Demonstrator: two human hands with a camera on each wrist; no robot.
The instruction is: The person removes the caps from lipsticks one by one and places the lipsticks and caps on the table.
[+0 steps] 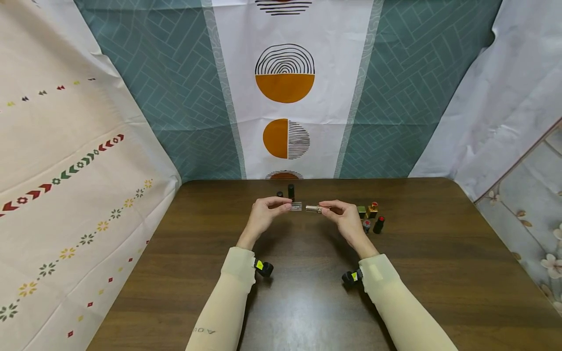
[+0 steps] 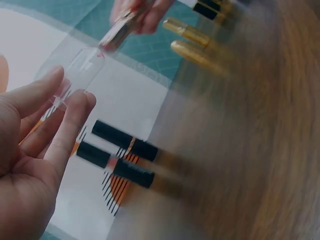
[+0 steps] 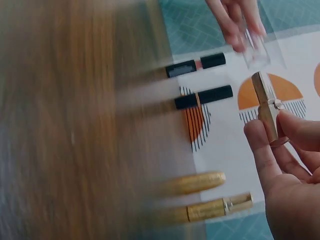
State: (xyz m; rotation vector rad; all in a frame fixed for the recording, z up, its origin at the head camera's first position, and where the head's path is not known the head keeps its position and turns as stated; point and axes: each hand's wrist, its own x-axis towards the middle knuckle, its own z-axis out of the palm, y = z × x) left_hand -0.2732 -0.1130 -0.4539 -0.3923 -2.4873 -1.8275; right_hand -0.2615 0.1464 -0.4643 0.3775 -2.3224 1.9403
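Observation:
Between thumb and fingers, my left hand (image 1: 263, 214) pinches a clear, see-through lipstick cap (image 1: 296, 206). My right hand (image 1: 344, 217) pinches a shiny gold lipstick tube (image 1: 312, 208) and holds it level with the cap, in line with it. In the head view a small gap separates the two. The right wrist view shows a small bow-like ornament on the side of the lipstick tube (image 3: 266, 95). From the left wrist, the cap (image 2: 84, 70) points at the tube's end, which overlaps its mouth there. Both are held above the table.
Two black lipsticks (image 2: 125, 139) stand upright behind my left hand. Two gold tubes (image 3: 220, 207) stand by my right hand. Further right are a black lipstick with a red top (image 1: 379, 224) and a small clear, red-topped one (image 1: 366, 225). A patterned cloth (image 1: 285, 141) hangs behind the brown table (image 1: 303, 302).

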